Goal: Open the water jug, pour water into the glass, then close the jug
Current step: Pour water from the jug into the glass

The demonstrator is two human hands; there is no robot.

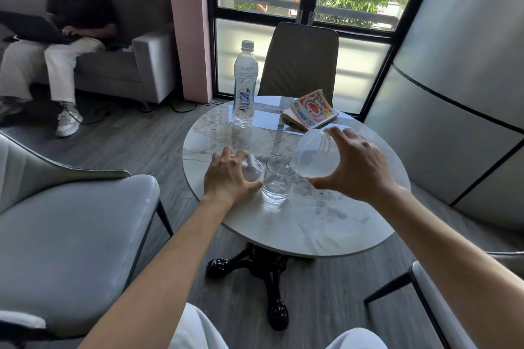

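My right hand (357, 165) grips a translucent plastic water jug (315, 153), tilted to the left with its mouth at the rim of a clear glass (277, 182). The glass stands upright on the round marble table (317, 232) and holds a little water. My left hand (230, 175) rests on the table just left of the glass, fingers curled over the jug's clear lid (253, 167), which has a small white spout part.
A capped plastic water bottle (244, 83) stands at the table's far left, a colourful book (311, 110) at the far right. Grey chairs surround the table. A person sits on a sofa at the far left with a laptop.
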